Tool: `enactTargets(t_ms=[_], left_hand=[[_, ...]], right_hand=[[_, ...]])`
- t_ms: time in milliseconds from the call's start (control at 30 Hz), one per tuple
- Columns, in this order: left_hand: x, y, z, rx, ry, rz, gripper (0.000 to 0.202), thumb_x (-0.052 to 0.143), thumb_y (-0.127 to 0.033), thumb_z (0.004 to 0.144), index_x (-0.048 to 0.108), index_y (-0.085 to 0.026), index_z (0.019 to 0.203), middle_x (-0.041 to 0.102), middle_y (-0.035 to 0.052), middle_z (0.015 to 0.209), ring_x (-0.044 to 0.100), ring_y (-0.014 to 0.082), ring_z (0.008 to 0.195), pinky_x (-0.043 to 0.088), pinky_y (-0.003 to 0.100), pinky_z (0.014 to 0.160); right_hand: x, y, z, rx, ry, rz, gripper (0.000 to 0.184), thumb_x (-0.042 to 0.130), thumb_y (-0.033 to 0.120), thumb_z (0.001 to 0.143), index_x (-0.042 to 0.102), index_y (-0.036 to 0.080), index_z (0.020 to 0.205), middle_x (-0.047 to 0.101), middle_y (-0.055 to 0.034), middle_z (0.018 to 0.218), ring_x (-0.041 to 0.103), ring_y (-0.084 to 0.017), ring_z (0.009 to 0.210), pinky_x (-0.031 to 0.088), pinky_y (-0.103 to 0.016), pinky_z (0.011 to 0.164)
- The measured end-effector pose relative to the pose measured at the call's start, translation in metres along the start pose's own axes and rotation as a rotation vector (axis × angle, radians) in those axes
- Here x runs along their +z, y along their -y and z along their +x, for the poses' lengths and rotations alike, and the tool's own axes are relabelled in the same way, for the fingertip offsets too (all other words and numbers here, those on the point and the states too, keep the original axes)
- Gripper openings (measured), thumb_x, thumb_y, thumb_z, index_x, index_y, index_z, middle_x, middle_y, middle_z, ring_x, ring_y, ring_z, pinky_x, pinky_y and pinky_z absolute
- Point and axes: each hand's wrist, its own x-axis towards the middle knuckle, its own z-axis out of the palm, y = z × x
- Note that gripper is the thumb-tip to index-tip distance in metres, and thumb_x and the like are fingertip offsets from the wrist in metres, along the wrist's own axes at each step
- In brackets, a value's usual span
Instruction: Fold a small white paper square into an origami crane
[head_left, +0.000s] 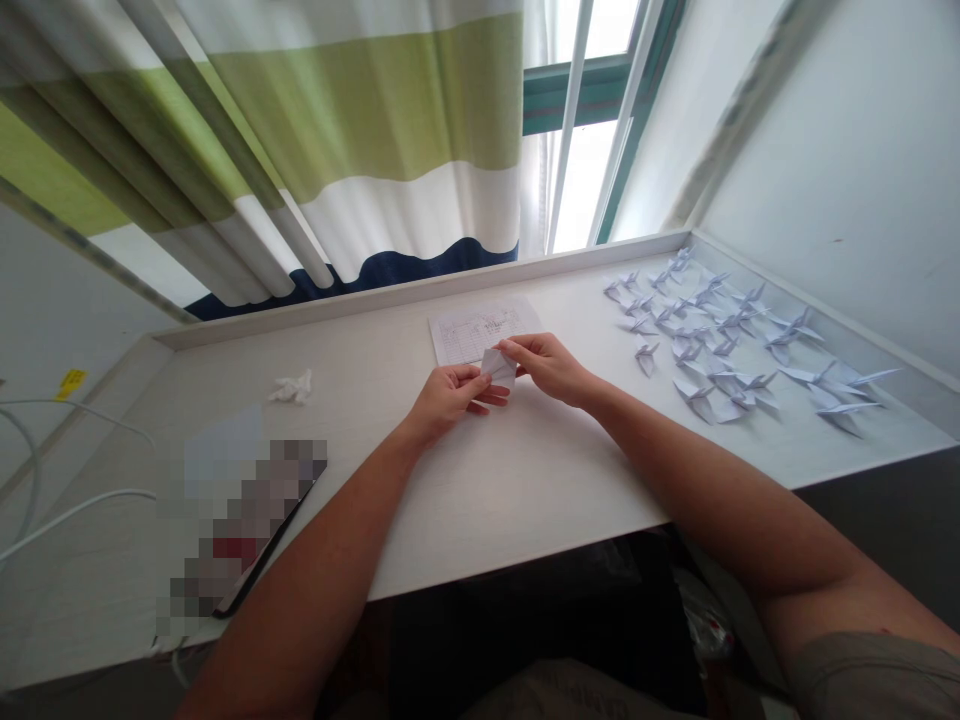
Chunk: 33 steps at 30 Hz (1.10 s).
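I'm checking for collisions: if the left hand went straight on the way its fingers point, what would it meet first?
Likely the right hand, beyond the small white four-sided folded paper it shares with the left hand; depth is unclear.

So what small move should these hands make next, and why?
Probably press a crease along the small white paper: the left hand and right hand both pinch it, and it looks flat, unlike the winged paper cranes at right.

White counter, raised rim, folded paper birds clustered right, printed sheet toward back middle, crumpled white scrap left of it, dark-edged flat object, pixelated, nearer front left.
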Motion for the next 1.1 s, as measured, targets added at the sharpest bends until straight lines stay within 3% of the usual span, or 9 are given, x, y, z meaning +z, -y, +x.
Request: enactTargets(t_ms=[133, 333, 533, 700, 1100], left_hand=[[0.003, -0.001, -0.001, 0.006, -0.001, -0.007, 0.048, 0.084, -0.061, 0.085, 0.076, -0.015, 0.095, 0.085, 0.0166, 0.101, 0.082, 0.0298, 0.097, 0.058, 0.035, 0.076], [0.002, -0.002, -0.003, -0.013, 0.093, -0.08, 0.043, 0.087, -0.054, 0.084, 0.073, -0.014, 0.093, 0.084, 0.0184, 0.11, 0.082, 0.0304, 0.102, 0.059, 0.036, 0.08], [-0.003, -0.006, -0.003, -0.065, 0.154, -0.143, 0.043, 0.079, -0.055, 0.092, 0.075, -0.014, 0.105, 0.082, 0.0198, 0.12, 0.082, 0.0297, 0.097, 0.061, 0.038, 0.08], [-0.005, -0.004, -0.004, -0.044, 0.222, -0.123, 0.05, 0.081, -0.06, 0.09, 0.075, -0.015, 0.11, 0.081, 0.0196, 0.123, 0.082, 0.0283, 0.103, 0.062, 0.038, 0.086], [-0.005, -0.002, -0.004, 0.022, 0.215, -0.161, 0.042, 0.086, -0.05, 0.088, 0.074, -0.015, 0.108, 0.083, 0.0161, 0.115, 0.082, 0.0254, 0.097, 0.062, 0.043, 0.099]], right_hand=[[0.0, -0.002, 0.001, -0.059, -0.039, -0.089, 0.048, 0.074, 0.064, 0.089, 0.078, 0.016, 0.089, 0.074, -0.0051, 0.082, 0.061, -0.017, 0.075, 0.048, -0.033, 0.071], [0.001, -0.008, 0.003, -0.102, -0.079, -0.143, 0.045, 0.072, 0.061, 0.09, 0.076, 0.017, 0.086, 0.074, -0.0049, 0.081, 0.059, -0.018, 0.073, 0.045, -0.034, 0.07], [0.0, -0.011, 0.004, -0.112, -0.061, -0.122, 0.042, 0.071, 0.059, 0.09, 0.077, 0.017, 0.087, 0.074, -0.0049, 0.082, 0.059, -0.018, 0.074, 0.046, -0.033, 0.07], [0.0, -0.008, 0.003, -0.11, -0.032, -0.125, 0.04, 0.07, 0.056, 0.09, 0.078, 0.016, 0.09, 0.074, -0.0051, 0.082, 0.058, -0.018, 0.072, 0.046, -0.033, 0.069], [0.0, -0.004, 0.002, -0.163, -0.08, -0.165, 0.034, 0.068, 0.05, 0.093, 0.079, 0.018, 0.098, 0.078, -0.0062, 0.093, 0.063, -0.02, 0.081, 0.05, -0.035, 0.075]])
